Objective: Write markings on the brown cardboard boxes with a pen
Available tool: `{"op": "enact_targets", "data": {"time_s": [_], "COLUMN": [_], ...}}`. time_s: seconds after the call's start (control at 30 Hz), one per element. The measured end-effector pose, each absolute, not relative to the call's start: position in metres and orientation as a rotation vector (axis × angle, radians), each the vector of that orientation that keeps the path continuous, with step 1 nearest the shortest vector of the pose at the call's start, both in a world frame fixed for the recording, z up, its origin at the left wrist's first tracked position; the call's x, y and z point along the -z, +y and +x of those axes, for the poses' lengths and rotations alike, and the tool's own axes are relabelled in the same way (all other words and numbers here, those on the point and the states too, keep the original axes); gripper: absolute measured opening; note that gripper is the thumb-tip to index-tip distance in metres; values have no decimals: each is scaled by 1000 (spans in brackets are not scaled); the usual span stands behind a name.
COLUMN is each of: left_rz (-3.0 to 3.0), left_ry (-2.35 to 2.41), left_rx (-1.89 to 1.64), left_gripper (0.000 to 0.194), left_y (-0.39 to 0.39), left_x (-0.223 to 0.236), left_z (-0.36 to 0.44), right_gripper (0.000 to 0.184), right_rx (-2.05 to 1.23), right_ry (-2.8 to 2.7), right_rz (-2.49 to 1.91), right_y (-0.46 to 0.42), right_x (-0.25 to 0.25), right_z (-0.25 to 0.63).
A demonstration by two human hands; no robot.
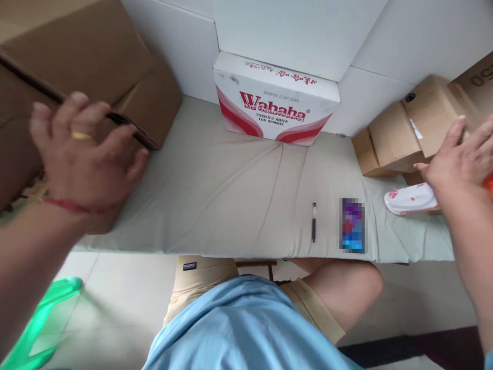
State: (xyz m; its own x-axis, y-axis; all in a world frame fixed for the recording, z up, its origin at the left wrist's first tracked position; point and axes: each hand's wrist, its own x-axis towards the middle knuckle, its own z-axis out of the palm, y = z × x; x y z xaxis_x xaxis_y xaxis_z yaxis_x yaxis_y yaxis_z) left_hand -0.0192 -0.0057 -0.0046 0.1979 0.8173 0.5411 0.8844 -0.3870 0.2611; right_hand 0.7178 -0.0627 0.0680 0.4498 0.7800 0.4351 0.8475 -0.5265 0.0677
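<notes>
My left hand [84,164], with a yellow ring and a red wrist cord, lies over the side of a large brown cardboard box [80,56]. Its fingers are apart and slightly bent, not wrapped round anything. Across the table, my right hand [458,159] reaches over several smaller cardboard boxes [396,133], fingers stretched out. Whether its fingertips touch them I cannot tell. Partly under the right wrist is a white, rounded object with orange trim and small printed flowers [408,199]; its far end is hidden.
A white and red Wahaha water carton [275,105] stands against the white wall [300,31]. Near the front edge of the cloth-covered table [215,205] lie a black pen [314,223] and a blurred-out, phone-shaped object [352,226]. A green plastic piece [42,318] is on the floor at left.
</notes>
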Motion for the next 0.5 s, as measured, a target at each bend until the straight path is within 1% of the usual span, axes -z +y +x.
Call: {"op": "enact_targets", "data": {"time_s": [0.03, 0.1, 0.17, 0.2, 0.33, 0.37, 0.4, 0.43, 0.5], "left_rz": [-2356, -2343, -2376, -2395, -2456, -2455, -2447, -2426, -2355], "left_ry": [-1569, -1471, -1525, -1588, -1922, -1990, -2039, -2074, -2121], "left_rx": [864, 854, 813, 778, 593, 553, 525, 515, 528], "left_gripper": [55, 47, 37, 36, 49, 51, 52, 51, 49], "left_y": [-19, -51, -83, -98, -132, -134, -135, -135, -134], "left_x": [17, 44, 69, 80, 110, 114, 118, 121, 126], "left_z": [-19, -16, -12, -9, 0, 2, 4, 6, 12], "right_gripper": [110, 111, 111, 109, 92, 92, 99, 110, 130], "right_rx": [637, 657, 656, 649, 647, 662, 686, 726, 843], "right_ry": [-1435, -1460, -1474, -1468, -1401, -1390, -1392, -1414, -1551], "right_rz": [-2514, -2480, -2484, -2486, -2512, -2535, -2549, -2537, -2369], "right_y": [-62, -62, -62, -61, -54, -55, -58, -66, -91], "right_x": [-67, -67, -69, -70, -81, -84, -87, -88, -87], "right_z": [715, 713, 715, 717, 729, 730, 729, 723, 699]}}
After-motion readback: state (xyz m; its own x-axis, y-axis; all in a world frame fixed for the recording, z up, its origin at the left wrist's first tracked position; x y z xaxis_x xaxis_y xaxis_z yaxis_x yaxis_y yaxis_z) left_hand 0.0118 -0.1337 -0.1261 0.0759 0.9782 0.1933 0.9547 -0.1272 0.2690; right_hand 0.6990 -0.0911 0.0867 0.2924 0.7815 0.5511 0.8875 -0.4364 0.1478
